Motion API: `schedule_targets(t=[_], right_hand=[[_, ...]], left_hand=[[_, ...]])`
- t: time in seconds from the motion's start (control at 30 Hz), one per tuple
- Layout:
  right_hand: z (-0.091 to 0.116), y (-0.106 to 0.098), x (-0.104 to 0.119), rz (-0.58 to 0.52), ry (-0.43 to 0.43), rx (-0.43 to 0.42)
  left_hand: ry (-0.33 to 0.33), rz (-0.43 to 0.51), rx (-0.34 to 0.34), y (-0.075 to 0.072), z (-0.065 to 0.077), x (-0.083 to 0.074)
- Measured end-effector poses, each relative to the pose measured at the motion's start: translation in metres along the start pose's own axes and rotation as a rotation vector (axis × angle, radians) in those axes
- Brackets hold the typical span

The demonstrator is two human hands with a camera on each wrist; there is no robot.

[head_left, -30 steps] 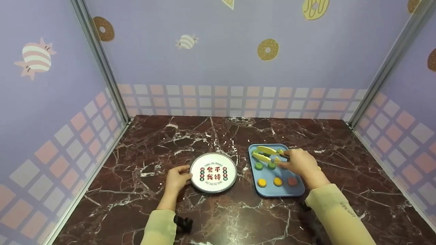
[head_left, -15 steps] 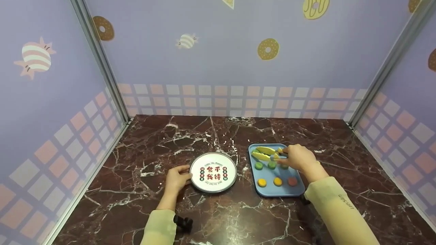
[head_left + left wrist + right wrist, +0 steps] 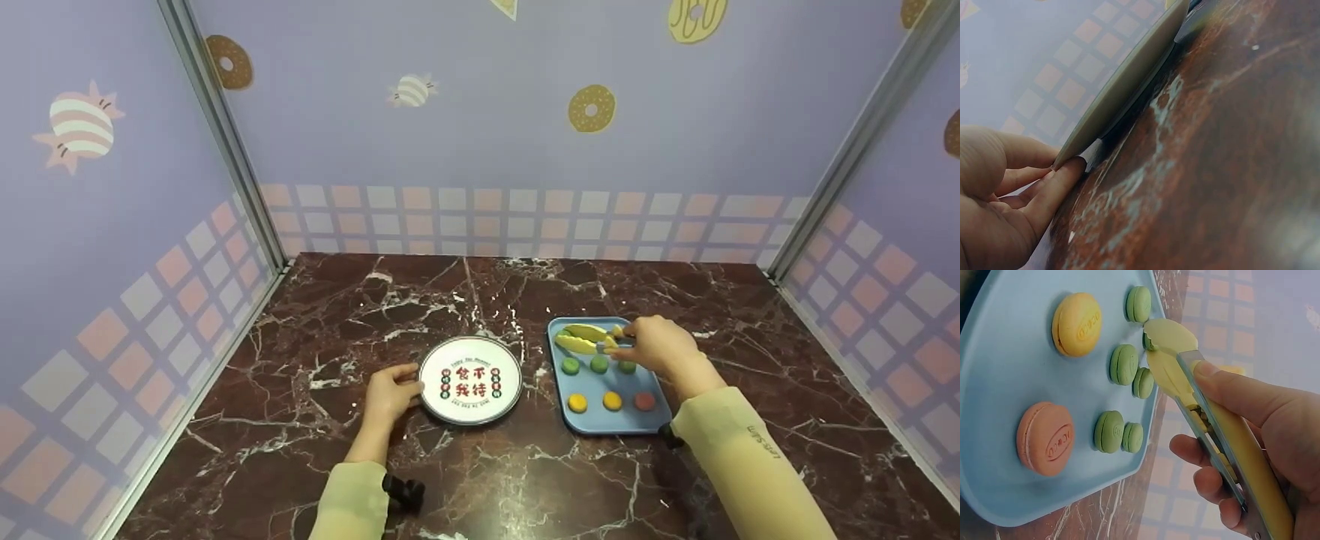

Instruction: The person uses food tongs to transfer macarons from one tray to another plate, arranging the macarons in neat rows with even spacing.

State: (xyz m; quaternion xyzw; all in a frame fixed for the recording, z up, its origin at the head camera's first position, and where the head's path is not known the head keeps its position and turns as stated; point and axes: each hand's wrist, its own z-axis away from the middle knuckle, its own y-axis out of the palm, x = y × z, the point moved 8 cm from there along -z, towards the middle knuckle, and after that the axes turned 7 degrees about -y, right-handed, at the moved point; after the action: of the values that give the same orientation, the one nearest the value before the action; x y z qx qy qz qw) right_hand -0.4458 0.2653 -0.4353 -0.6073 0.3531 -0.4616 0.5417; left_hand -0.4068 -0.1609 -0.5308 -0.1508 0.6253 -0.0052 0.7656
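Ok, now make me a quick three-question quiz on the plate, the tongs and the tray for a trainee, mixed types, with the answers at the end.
1. True or false: the left hand touches the rim of the white plate.
2. Pick one: the yellow tongs are held by a) the left hand, b) the right hand, c) neither hand.
3. Count: how many yellow macarons lie on the blue tray?

Key: 1 true; 2 b; 3 two.

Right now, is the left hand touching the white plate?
Touching. The left wrist view shows the left hand pinching the white plate at its rim.
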Motion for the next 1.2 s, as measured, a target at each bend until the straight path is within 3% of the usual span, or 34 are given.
schedule_targets(t=[0.57, 0.9, 1.2], right_hand=[[0.012, -0.016, 0.004, -0.008, -0.012, -0.064], [0.014, -0.027, 0.027, -0.007, -0.056, -0.071], [0.013, -0.025, 0.061, -0.025, -0.134, -0.076]], left_hand=[[0.000, -0.037, -0.006, 0.000, 0.000, -0.001], [0.002, -0.035, -0.010, -0.001, 0.001, -0.002], [0.006, -0.045, -0.014, 0.000, 0.001, -0.001]])
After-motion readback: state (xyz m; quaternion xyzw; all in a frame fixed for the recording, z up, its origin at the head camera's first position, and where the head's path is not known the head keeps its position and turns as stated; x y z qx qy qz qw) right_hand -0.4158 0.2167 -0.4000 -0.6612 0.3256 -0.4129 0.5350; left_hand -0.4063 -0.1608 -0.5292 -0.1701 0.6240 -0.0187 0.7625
